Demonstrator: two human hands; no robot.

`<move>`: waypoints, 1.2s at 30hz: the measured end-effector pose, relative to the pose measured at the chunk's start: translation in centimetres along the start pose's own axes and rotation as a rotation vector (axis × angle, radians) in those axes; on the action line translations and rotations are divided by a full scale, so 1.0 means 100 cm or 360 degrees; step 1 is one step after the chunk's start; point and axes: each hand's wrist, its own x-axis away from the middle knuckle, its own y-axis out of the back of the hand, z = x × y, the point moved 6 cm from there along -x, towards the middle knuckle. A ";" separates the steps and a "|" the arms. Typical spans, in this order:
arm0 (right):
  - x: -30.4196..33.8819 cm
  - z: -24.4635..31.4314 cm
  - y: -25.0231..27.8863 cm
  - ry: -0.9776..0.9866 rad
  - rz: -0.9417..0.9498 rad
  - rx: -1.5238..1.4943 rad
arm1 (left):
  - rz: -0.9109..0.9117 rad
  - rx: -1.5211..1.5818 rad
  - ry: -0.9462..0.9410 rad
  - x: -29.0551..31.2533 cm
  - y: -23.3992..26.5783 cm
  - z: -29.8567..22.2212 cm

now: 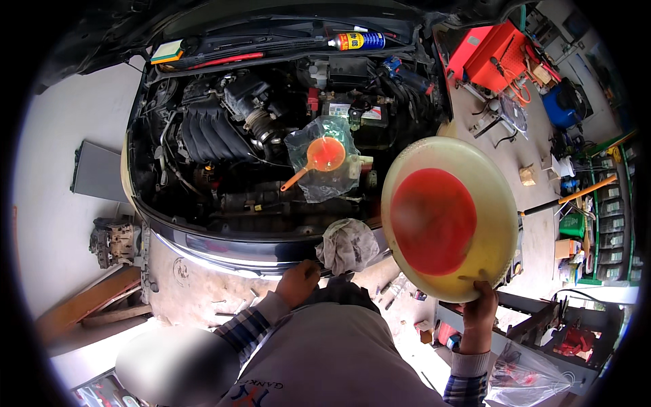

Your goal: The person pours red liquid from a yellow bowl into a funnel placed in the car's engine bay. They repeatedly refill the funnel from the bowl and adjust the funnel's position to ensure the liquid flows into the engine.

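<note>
While the car's open engine bay (271, 129) fills the upper middle of the view, the person's two hands work at its front edge. Far left, at nine o'clock, a grey flat panel (97, 171) lies on the floor, with a dirty metal engine part (113, 239) just below it and wooden planks (91, 304) at eight o'clock. At twelve o'clock a spray can (357, 41) lies across the top of the bay. Near centre an orange funnel (322, 157) sits in the engine, wrapped in clear plastic. Left hand (297, 283), at six o'clock, rests curled on the front bumper (224, 247); fingers folded in, holding nothing I can make out. Grey rag (347, 245) lies just right of it on the bumper edge. Right hand (480, 305), at five o'clock, grips the lower rim of a round yellowish basin (495, 203) holding red fluid, raised and tilted, at three o'clock from centre. A red tool cart (498, 57) stands at two o'clock.
</note>
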 end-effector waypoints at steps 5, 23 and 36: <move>-0.029 0.011 -0.017 -0.0020 -0.0125 -0.0182 | -0.0412 0.0039 -0.0111 -0.002 0.014 0.018; -0.087 0.000 -0.051 -0.0099 -0.0074 -0.0341 | -0.0010 0.0623 -0.0051 -0.100 0.020 0.016; -0.062 -0.019 0.000 0.0065 0.0095 -0.0625 | -0.0648 -0.0731 -0.0569 -0.099 0.048 0.000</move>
